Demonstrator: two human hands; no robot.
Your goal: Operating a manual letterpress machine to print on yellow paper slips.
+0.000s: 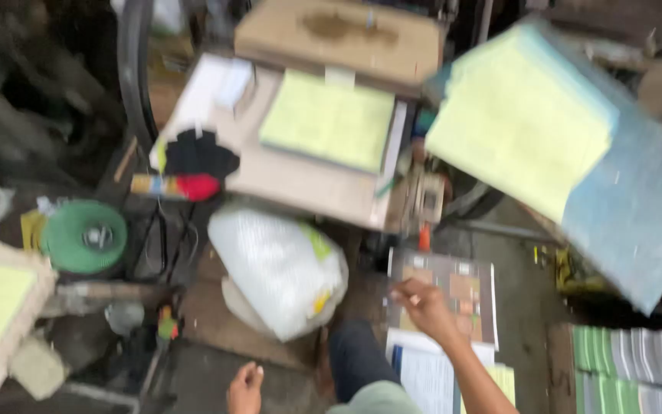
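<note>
My right hand (423, 308) reaches forward and rests its fingers on a printed sheet with coloured squares (461, 295) that lies on the floor over a stack of papers (432, 376). My left hand (245, 389) hangs low near the bottom edge, fingers loosely curled, holding nothing, just in front of a white plastic bag (279, 270). My knee in dark trousers (355, 356) shows between the two hands. The picture is blurred by motion.
A board with a yellow-green paper pad (329, 119) sits ahead. A larger yellow-green stack on blue sheet (526, 123) is at the right. A green spool (84, 236), a black glove (199, 153) and striped paper piles (637, 368) surround me.
</note>
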